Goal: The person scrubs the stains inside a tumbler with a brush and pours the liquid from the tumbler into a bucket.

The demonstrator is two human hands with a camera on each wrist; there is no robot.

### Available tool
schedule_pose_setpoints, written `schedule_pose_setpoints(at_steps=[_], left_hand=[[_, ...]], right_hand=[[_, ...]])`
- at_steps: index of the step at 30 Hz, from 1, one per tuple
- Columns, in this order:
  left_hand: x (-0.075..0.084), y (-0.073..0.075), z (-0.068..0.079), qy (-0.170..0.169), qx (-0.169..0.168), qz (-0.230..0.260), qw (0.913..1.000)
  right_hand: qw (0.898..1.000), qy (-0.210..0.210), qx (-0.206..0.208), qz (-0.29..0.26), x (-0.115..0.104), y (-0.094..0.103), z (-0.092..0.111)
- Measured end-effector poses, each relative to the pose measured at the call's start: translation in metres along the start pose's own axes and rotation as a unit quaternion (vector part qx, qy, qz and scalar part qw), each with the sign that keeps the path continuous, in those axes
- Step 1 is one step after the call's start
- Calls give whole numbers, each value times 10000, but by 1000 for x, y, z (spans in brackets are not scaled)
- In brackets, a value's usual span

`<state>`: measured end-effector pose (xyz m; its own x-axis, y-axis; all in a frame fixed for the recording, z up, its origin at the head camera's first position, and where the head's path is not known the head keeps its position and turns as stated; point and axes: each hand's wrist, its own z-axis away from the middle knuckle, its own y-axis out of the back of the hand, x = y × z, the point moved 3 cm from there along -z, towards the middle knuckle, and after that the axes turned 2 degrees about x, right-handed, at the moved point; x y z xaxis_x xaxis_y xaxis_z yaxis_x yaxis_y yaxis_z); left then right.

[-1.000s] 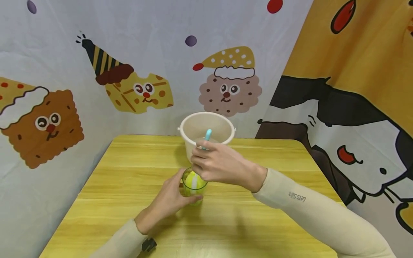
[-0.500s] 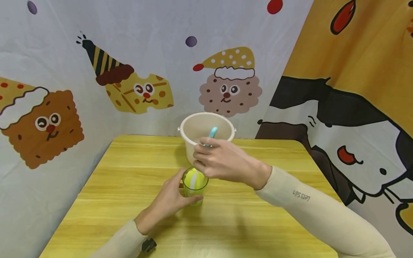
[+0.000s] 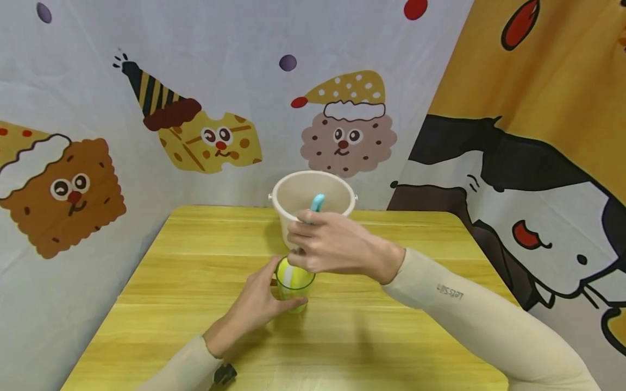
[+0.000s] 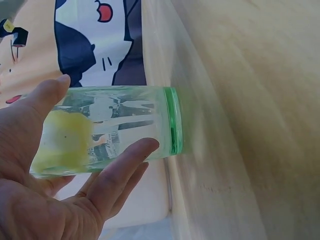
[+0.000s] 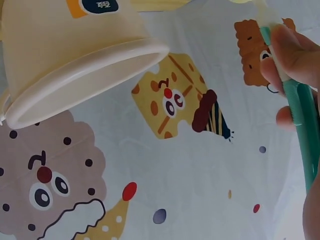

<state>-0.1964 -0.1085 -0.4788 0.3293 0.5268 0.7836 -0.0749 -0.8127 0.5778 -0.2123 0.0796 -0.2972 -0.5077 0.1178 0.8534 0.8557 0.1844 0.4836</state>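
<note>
My left hand point(image 3: 255, 297) holds a green-tinted drinking glass point(image 4: 127, 117) round its side, thumb and fingers on opposite sides. The glass is upright on the table. A yellow-green ball with a white band point(image 3: 296, 277) sits in its upper part, level with the rim; the left wrist view shows the ball point(image 4: 62, 140) blurred through the wall. Just above the rim, my right hand point(image 3: 337, 243) grips a slim teal-handled tool point(image 5: 300, 110) with a ribbed grip and pale neck. Its rear end points up past the knuckles. The tip, close over the ball, is blurred or hidden, so I cannot tell its kind.
A cream bucket point(image 3: 286, 217) with side knobs stands right behind the hands, partly covered by the right hand. The yellow wood-grain table point(image 3: 391, 326) ends at a back wall cloth point(image 3: 220, 49) with cartoon prints. A dark object point(image 3: 225, 373) shows beside the left wrist.
My right hand has shifted slightly right and then back left, with the tool's upper end tilting along. The white band on the ball has moved a little left. My left hand stays put.
</note>
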Motion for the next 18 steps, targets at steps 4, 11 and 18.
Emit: schedule_pose_setpoints(at_steps=[4,11,18], left_hand=[[-1,0,1,-49,6,37,10000],[1,0,2,-10,-53,67,10000],[0,0,1,63,-67,39,10000]], right_hand=[[10000,-38,-48,-19,1,-5,-1],[9994,-232,-254,49,4,-12,0],[9989,-274,-369,39,2,-13,2]])
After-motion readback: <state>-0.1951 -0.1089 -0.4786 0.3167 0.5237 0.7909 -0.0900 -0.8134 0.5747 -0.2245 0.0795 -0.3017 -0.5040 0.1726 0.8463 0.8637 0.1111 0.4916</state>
